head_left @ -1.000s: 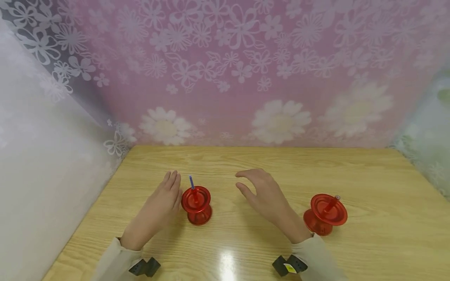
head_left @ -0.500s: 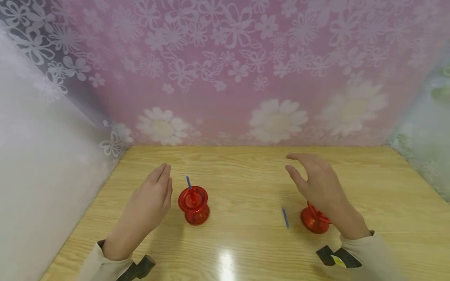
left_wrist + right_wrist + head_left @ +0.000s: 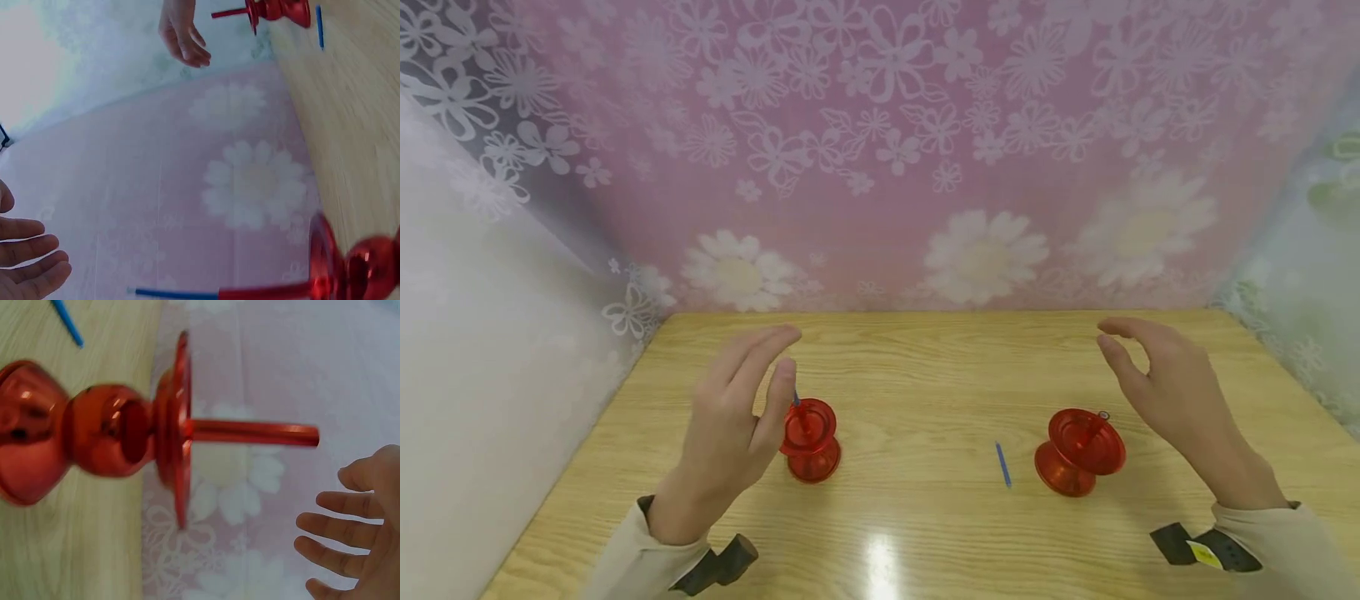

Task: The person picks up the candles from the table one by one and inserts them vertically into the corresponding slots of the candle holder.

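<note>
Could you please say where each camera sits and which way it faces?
Head: on the head, facing forward and down at the table; left hand and right hand show.
Left wrist: worn there, facing left holder and right holder; both hands show.
Right wrist: worn there, facing right holder; right hand shows.
Wrist views share the right holder.

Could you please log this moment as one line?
left hand: empty, near left holder; right hand: empty, near right holder; left holder: blue stick in stem; loose stick: on table
</note>
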### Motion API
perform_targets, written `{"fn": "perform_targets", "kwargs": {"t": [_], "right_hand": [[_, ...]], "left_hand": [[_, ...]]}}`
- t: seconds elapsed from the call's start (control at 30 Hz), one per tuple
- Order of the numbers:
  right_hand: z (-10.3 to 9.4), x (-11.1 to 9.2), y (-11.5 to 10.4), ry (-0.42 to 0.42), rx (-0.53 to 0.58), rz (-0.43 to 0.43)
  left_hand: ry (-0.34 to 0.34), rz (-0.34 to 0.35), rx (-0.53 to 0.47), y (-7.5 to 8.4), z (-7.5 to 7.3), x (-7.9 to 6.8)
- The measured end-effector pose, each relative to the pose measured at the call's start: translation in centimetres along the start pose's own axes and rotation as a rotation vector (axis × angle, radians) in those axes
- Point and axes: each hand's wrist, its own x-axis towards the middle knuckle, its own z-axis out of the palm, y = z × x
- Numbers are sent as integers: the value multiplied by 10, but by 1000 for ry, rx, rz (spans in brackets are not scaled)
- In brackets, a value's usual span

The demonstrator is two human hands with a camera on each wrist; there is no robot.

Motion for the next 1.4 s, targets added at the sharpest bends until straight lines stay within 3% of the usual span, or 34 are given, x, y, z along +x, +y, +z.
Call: {"fn": "perform_targets", "kwargs": {"t": [0.07, 0.17, 0.23, 0.3, 0.4, 0.47, 0.53, 0.63, 0.7, 0.73, 0.8, 0.9, 0.97, 1.0, 1.1, 1.2, 1.33, 1.4], "right_hand": [[-2, -3, 7, 16, 14, 21], [-2, -9, 17, 55, 41, 49], [-1, -12, 23, 77, 55, 68], [2, -15, 27, 89, 62, 89], [7, -17, 33, 90, 67, 116], [11, -19, 35, 92, 72, 118], [14, -21, 37, 94, 78, 107], [18, -23, 40, 93, 81, 83], [21, -23, 42, 90, 82, 75], [22, -24, 44, 84, 80, 77], [24, -25, 45, 71, 80, 84], [26, -27, 46, 42, 98, 106], [27, -29, 46, 32, 105, 115], [28, -30, 46, 31, 109, 118], [31, -32, 46, 35, 113, 118], [34, -33, 46, 40, 124, 108], [36, -34, 47, 33, 146, 112], [37, -35, 47, 32, 149, 116]], "left_hand": [[26, 3, -117, 8, 9, 1], [-55, -109, -455, 23, 25, -2], [-149, -262, -736, 33, 38, -6], [-234, -471, -984, 40, 52, -10], [-301, -779, -1174, 42, 78, -15], [-326, -908, -1169, 40, 97, -19], [-371, -965, -1093, 38, 114, -27], [-485, -941, -885, 40, 135, -39], [-557, -926, -806, 43, 147, -47], [-587, -937, -820, 44, 152, -50], [-615, -1008, -952, 45, 162, -53], [-624, -1132, -1183, 43, 175, -56], [-617, -1168, -1252, 40, 182, -58], [-631, -1151, -1224, 39, 184, -60], [-683, -1040, -1037, 37, 190, -64], [-700, -974, -850, 39, 195, -68], [-723, -883, -650, 52, 200, -69], [-769, -812, -502, 62, 201, -66]]}}
